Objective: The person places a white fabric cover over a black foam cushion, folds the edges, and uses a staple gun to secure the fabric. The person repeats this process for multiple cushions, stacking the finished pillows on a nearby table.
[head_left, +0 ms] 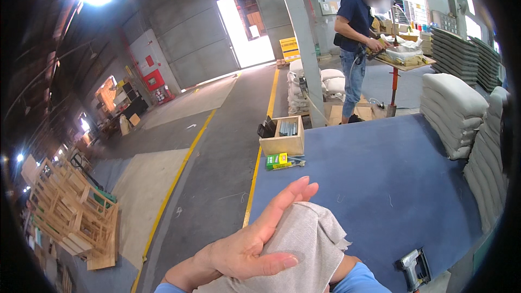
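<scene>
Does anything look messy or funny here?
A little: some metal strips lie loose on the blue table beside the green-and-yellow packet, while others sit inside the wooden box. The grey cloth under the left hand has a ragged edge.

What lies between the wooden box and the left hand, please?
The head view shows a green-yellow packet, grey pieces, then blue tabletop before the left hand.

Light grey cloth (310, 233), kinda bunched and draped, ragged along its right edge, up around the blue table (374, 184)'s near left corner, can't tell if touching.
</scene>
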Action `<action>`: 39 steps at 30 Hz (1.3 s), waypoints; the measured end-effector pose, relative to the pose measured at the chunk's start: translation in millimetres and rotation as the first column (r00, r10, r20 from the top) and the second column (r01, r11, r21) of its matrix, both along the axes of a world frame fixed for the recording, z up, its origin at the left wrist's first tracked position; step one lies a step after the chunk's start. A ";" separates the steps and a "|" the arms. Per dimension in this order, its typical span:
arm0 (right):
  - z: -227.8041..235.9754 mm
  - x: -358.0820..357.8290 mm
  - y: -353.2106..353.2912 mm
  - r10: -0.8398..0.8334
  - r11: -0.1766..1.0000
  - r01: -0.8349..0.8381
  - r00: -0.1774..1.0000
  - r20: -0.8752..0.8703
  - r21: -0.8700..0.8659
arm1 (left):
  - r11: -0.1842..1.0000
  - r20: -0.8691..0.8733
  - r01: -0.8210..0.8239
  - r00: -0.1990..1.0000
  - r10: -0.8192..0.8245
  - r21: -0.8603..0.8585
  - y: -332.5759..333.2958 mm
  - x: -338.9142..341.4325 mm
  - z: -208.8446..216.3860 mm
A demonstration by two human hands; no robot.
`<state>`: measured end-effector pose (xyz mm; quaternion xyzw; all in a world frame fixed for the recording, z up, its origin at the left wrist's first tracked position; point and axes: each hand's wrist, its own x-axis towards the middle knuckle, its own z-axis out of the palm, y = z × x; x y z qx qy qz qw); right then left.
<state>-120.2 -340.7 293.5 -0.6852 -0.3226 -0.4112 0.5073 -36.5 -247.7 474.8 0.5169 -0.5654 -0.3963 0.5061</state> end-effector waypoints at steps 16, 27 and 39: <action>24.7 -38.3 20.8 0.159 0.909 -0.168 0.986 -0.054 -0.382 | 0.996 0.182 -0.045 0.983 0.030 0.078 64.1 0.2 17.2; 61.5 -113.2 123.3 -0.053 0.996 0.052 0.999 -0.012 -0.066 | 0.967 0.402 -0.247 0.893 0.202 0.063 174.0 -89.0 37.4; 76.1 -143.1 162.4 0.432 0.692 -0.003 0.803 -0.411 0.721 | 0.889 0.570 -0.426 0.694 0.440 -0.168 218.6 -119.1 16.8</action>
